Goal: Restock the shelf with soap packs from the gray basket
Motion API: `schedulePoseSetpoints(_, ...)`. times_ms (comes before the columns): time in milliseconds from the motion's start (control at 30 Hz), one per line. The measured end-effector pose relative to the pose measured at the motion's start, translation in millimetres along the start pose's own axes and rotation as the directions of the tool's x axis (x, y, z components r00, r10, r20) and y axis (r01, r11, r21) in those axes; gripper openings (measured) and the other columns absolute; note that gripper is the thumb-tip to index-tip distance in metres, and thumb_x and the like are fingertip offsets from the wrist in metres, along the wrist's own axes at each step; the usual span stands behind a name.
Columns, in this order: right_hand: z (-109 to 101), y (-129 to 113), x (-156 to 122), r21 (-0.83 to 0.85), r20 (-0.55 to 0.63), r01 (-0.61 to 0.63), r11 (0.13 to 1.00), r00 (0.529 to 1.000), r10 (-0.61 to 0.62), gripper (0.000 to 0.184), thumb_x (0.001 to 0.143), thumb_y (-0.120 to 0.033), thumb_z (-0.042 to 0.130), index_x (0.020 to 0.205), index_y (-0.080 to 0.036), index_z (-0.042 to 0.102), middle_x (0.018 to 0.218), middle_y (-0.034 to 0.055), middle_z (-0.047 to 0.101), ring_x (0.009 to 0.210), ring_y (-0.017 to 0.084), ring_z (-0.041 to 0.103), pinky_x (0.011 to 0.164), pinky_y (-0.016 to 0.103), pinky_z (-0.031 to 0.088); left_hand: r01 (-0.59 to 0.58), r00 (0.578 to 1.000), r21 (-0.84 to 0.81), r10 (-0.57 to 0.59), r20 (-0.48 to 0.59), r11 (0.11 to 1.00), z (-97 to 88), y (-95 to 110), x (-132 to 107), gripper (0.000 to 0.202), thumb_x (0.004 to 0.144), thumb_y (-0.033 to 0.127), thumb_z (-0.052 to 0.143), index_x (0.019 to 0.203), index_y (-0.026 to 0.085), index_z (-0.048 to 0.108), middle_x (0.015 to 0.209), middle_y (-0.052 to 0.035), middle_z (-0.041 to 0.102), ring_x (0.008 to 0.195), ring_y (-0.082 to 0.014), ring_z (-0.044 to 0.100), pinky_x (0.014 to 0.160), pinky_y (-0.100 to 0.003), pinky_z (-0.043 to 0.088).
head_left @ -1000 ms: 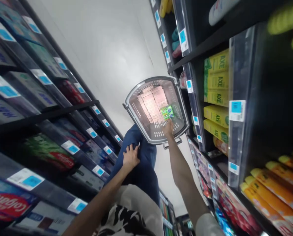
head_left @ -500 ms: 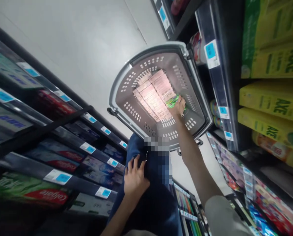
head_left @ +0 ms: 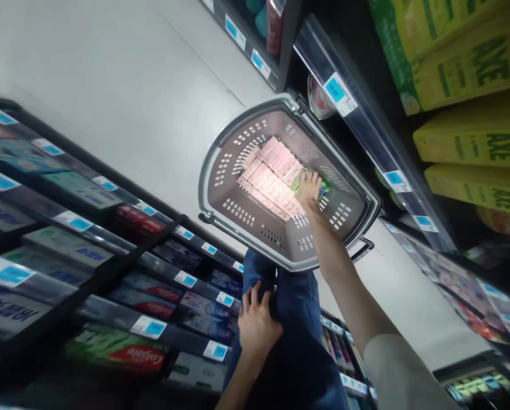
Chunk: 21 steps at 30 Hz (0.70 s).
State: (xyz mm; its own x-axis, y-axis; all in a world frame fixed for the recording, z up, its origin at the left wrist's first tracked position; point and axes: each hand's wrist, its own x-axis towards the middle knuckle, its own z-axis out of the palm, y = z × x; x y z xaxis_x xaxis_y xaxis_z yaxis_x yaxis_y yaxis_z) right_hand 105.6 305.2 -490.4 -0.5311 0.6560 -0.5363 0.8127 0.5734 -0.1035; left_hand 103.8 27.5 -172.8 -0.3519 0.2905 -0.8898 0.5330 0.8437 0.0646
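Observation:
My right hand (head_left: 309, 185) reaches down into a grey shopping basket (head_left: 237, 196), its fingers over a green packet (head_left: 324, 189) with bright print. The packet shows on both sides of the hand; its middle is hidden under the fingers. Beside it, several pale pink boxes (head_left: 265, 173) lie in rows on the basket's bottom, and the packet overlaps their near right end. My left hand (head_left: 258, 322) rests on my leg in blue jeans (head_left: 297, 302), fingers spread and holding nothing.
Shelves of toothpaste boxes (head_left: 139, 356) with price tags run along the left. On the right, a shelf holds yellow AXE packs (head_left: 464, 139), its edge close to the basket's rim. A pale floor (head_left: 122, 74) extends beyond the basket.
The view has shifted, so the basket and my left hand appear lower and further right. My right hand stays at the green packet, with its fingers now more spread over it.

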Motion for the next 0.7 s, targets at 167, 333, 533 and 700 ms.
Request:
schedulePoseSetpoints(167,-31,-4,-79,0.124,-0.099,0.052,0.991,0.994,-0.040,0.073,0.075,-0.018,0.072,0.141,-0.008,0.044,0.147,0.0247,0.043,0.136,0.037,0.034,0.116,0.056,0.022,0.000,1.000,0.005,0.000,-0.014,1.000,21.2,-3,-8,0.045,0.076,0.015,0.059,0.118,0.025,0.069,0.148,-0.0089,0.053,0.130,-0.0323,0.050,0.090,-0.041,0.057)
schedulePoseSetpoints(333,-136,-16,-229,0.350,-0.044,0.050,0.935,0.998,-0.037,0.080,0.066,-0.026,0.079,0.139,-0.014,0.048,0.145,0.0211,0.046,0.130,0.037,0.045,0.112,0.052,0.038,-0.004,0.996,-0.167,0.019,0.088,0.986,17.6,0,-36,0.045,0.085,0.025,0.057,0.128,0.016,0.064,0.158,-0.0183,0.041,0.143,-0.0428,0.035,0.108,-0.061,0.043)
schedulePoseSetpoints(533,-290,-28,-377,0.606,-0.205,0.236,0.759,0.969,-0.138,0.090,0.058,-0.026,0.083,0.140,-0.019,0.045,0.137,0.0158,0.052,0.130,0.033,0.050,0.114,0.048,0.044,0.003,0.969,-0.602,0.146,0.199,0.798,-72.7,-2,-94,0.035,0.083,0.037,0.065,0.112,0.018,0.069,0.131,-0.0175,0.066,0.137,-0.0385,0.050,0.117,-0.051,0.035)
schedulePoseSetpoints(700,-406,-40,-437,0.603,-0.289,0.440,0.665,0.898,-0.331,0.095,0.059,-0.025,0.082,0.145,-0.018,0.041,0.139,0.0170,0.052,0.132,0.033,0.051,0.115,0.050,0.045,-0.074,0.933,-0.886,0.347,0.101,0.457,-142.0,2,-158,0.068,0.090,0.069,0.048,0.130,0.016,0.060,0.123,-0.0163,0.070,0.113,-0.0304,0.068,0.098,-0.044,0.054)
